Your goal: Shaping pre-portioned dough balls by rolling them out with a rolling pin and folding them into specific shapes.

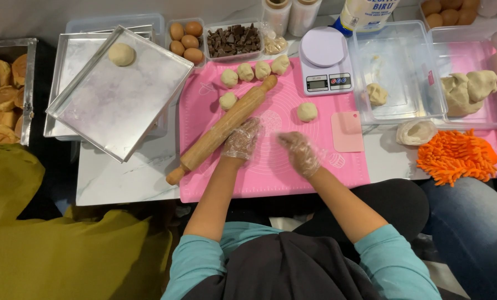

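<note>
Mat (271, 166): pink, smooth, flat on the marble table (126, 178).
Pin (223, 129): long wooden cylinder, lay diagonally on the mat.
Left hand (242, 139): crinkly clear glove, fingers loosely curled, touching the pin's side.
Right hand (299, 152): gloved, fingers spread on the mat, holding nothing.
Dough balls (254, 71): pale, round, beyond the pin.

White kitchen scale (325, 60) with grey screen beyond the pink mat, white blue-labelled bag (365, 12) behind it

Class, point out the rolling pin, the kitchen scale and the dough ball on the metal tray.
rolling pin (224, 128), head view, middle of barrel
kitchen scale (324, 60), head view, round weighing plate
dough ball (121, 54), head view, centre of ball
</note>
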